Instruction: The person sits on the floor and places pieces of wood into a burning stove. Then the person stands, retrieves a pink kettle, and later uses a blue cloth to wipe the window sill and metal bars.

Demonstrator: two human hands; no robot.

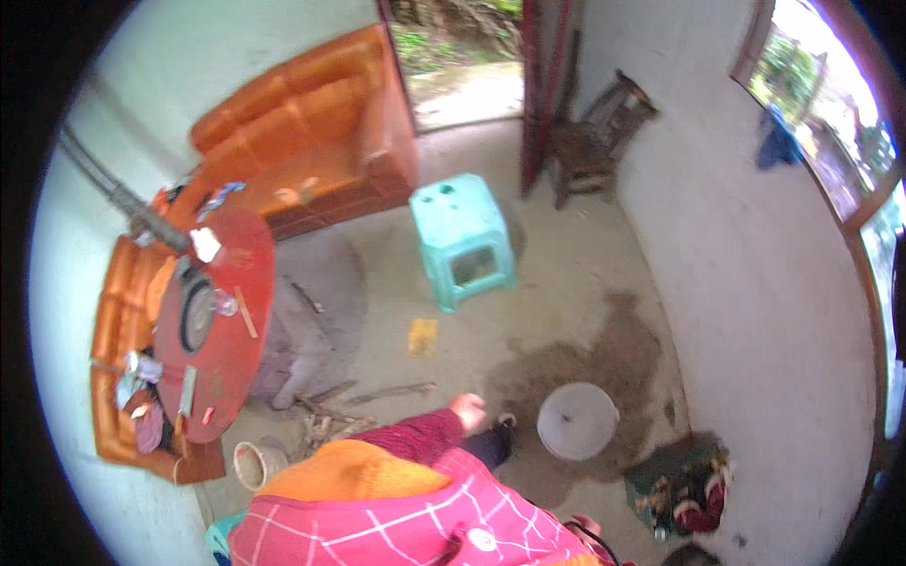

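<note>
My left hand (468,412) reaches out of a dark red sleeve, blurred, with nothing visible in it. To its right, a round white bucket or tub (577,422) stands on a wet patch of the concrete floor. My right hand (589,528) shows only in part at the bottom, beside the pink checked cloth on my body; what it holds, if anything, is hidden. Farther ahead is a teal plastic stool (463,230) with holes in its seat. A flat yellow piece (422,337) lies on the floor between the stool and my left hand.
At left are a red round table (237,283) with a stovepipe and orange sofas (304,134). Sticks (333,421) and a small pail (256,467) lie near my left side. A wooden chair (598,145) stands by the open door (545,92). Assorted items (697,495) lie at lower right.
</note>
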